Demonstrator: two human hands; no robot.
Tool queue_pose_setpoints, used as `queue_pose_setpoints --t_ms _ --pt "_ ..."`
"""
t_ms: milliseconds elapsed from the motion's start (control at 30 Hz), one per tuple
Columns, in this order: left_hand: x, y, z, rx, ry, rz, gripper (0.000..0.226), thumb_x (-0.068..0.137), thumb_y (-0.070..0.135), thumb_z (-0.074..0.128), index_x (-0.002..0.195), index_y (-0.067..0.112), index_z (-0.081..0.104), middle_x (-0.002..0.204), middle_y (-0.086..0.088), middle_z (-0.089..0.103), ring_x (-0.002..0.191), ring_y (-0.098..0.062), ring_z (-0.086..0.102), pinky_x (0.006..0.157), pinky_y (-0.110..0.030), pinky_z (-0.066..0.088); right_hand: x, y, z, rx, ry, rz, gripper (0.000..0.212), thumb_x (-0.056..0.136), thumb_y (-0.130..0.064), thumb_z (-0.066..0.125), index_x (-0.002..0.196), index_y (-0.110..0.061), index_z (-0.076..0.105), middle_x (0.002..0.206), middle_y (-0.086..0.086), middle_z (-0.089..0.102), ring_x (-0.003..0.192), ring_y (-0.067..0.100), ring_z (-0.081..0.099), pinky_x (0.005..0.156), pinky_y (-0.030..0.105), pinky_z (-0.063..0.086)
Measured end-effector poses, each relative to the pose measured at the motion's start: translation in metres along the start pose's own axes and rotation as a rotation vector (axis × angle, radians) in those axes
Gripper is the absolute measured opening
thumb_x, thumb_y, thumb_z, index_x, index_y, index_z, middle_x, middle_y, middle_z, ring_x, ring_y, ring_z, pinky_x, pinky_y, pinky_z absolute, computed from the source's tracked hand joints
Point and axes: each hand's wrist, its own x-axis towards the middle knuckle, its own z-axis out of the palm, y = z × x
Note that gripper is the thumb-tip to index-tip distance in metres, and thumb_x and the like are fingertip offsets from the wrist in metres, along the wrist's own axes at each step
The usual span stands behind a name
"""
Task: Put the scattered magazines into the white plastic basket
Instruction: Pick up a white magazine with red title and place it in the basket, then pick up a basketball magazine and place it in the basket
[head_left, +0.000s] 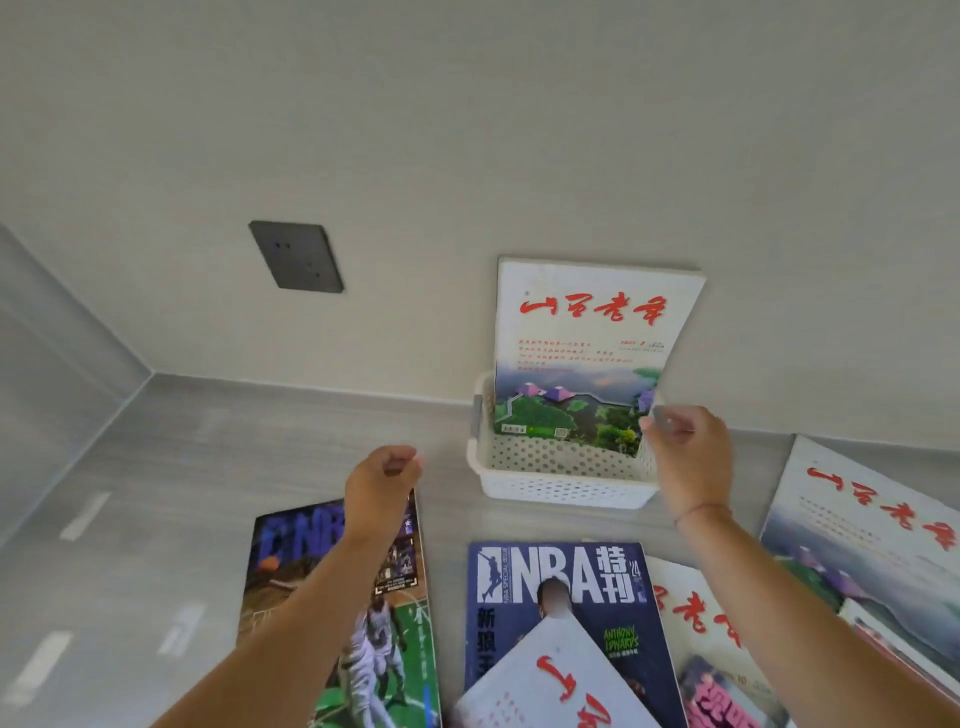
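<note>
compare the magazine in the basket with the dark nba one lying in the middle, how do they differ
The magazine in the basket stands upright, leaning toward the wall; the NBA magazine lies flat on the surface.
The basket one has a white cover with red calligraphy and a landscape; the NBA one is dark blue with white lettering.
The basket one is uncovered; another white magazine overlaps the NBA one.
Both show their front covers.

Grey floor (156, 493) — white basket (563, 486) and scattered magazines (566, 613) on it.

Wall plate: dark grey rectangular panel (296, 256) at ten o'clock, possibly a socket.
Surface: pale grey wood-grain tabletop (218, 452), six o'clock.
</note>
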Motion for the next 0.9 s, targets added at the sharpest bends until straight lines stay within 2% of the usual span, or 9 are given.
queue_pose_setpoints --t_ms 100,167,267,367,467,567,600,700,900 --pt "-0.037 -0.061 -0.045 0.161 0.020 -0.132 0.024 0.082 0.028 0.069 0.104 0.020 0.065 0.093 0.006 0.067 0.087 -0.012 0.062 0.076 -0.025 0.045 -0.068 0.002 0.016 0.036 -0.113 -0.025 0.023 0.081 -0.027 0.067 0.100 -0.016 0.060 0.094 0.003 0.058 0.080 0.015 0.056 0.068 0.023 0.042" --pt "-0.058 -0.097 -0.077 0.267 0.064 -0.136 0.027 0.082 0.029 0.068 0.107 0.018 0.064 0.099 0.004 0.067 0.090 -0.015 0.062 0.078 -0.030 0.049 -0.112 0.002 0.038 0.053 -0.281 0.036 0.022 0.082 -0.023 0.068 0.099 -0.013 0.059 0.087 0.002 0.059 0.085 0.022 0.059 0.067 0.024 0.042" --pt "-0.081 -0.136 -0.114 0.297 0.165 -0.168 0.026 0.080 0.021 0.069 0.104 0.011 0.067 0.103 -0.012 0.067 0.092 -0.028 0.063 0.083 -0.043 0.052 -0.171 -0.004 0.076 0.011 -0.628 0.120 0.026 0.083 -0.022 0.068 0.103 -0.010 0.059 0.096 0.004 0.062 0.096 0.023 0.061 0.081 0.031 0.047" --pt "-0.097 -0.154 -0.131 0.264 0.232 -0.302 0.030 0.082 0.026 0.068 0.101 0.004 0.066 0.100 -0.019 0.065 0.092 -0.036 0.060 0.084 -0.045 0.050 -0.216 -0.012 0.104 -0.087 -0.875 0.075 0.037 0.085 -0.032 0.065 0.115 -0.013 0.055 0.107 0.000 0.059 0.100 0.014 0.058 0.086 0.022 0.044" --pt "-0.101 -0.152 -0.140 0.106 0.252 -0.437 0.032 0.085 0.029 0.063 0.103 0.003 0.064 0.093 -0.012 0.065 0.086 -0.030 0.062 0.074 -0.035 0.047 -0.241 -0.024 0.117 -0.093 -0.884 0.077 0.038 0.084 -0.028 0.067 0.115 -0.009 0.057 0.109 0.005 0.060 0.100 0.016 0.059 0.086 0.021 0.045" --pt "-0.091 -0.149 -0.150 -0.010 0.117 -0.486 0.027 0.088 0.034 0.058 0.082 0.009 0.067 0.065 -0.004 0.058 0.058 -0.020 0.049 0.059 -0.028 0.037 -0.246 -0.027 0.124 -0.063 -0.847 0.084 0.027 0.083 -0.022 0.068 0.107 -0.012 0.059 0.099 0.003 0.063 0.082 0.007 0.059 0.059 0.005 0.044" --pt "-0.088 -0.148 -0.153 -0.062 0.066 -0.503 0.026 0.088 0.034 0.058 0.076 0.013 0.065 0.058 -0.002 0.053 0.052 -0.018 0.043 0.057 -0.027 0.034 -0.245 -0.026 0.125 -0.051 -0.855 0.104 0.027 0.083 -0.022 0.068 0.107 -0.014 0.058 0.097 0.001 0.062 0.079 0.005 0.057 0.058 0.004 0.043" --pt "-0.080 -0.146 -0.162 -0.239 0.001 -0.540 0.008 0.087 0.020 0.063 0.084 0.013 0.061 0.054 -0.001 0.050 0.044 -0.014 0.038 0.045 -0.025 0.032 -0.240 -0.020 0.128 -0.057 -0.873 0.183 0.037 0.083 -0.027 0.067 0.116 -0.015 0.055 0.107 0.001 0.054 0.095 0.013 0.052 0.080 0.017 0.040" --pt "-0.085 -0.126 -0.165 -0.396 -0.088 -0.378 0.012 0.089 0.003 0.056 0.096 0.008 0.048 0.076 -0.004 0.061 0.049 -0.012 0.037 0.037 -0.020 0.032 -0.233 -0.014 0.132 -0.044 -0.915 0.225 0.033 0.084 -0.030 0.066 0.112 -0.016 0.055 0.107 0.004 0.053 0.103 0.021 0.052 0.086 0.028 0.038"
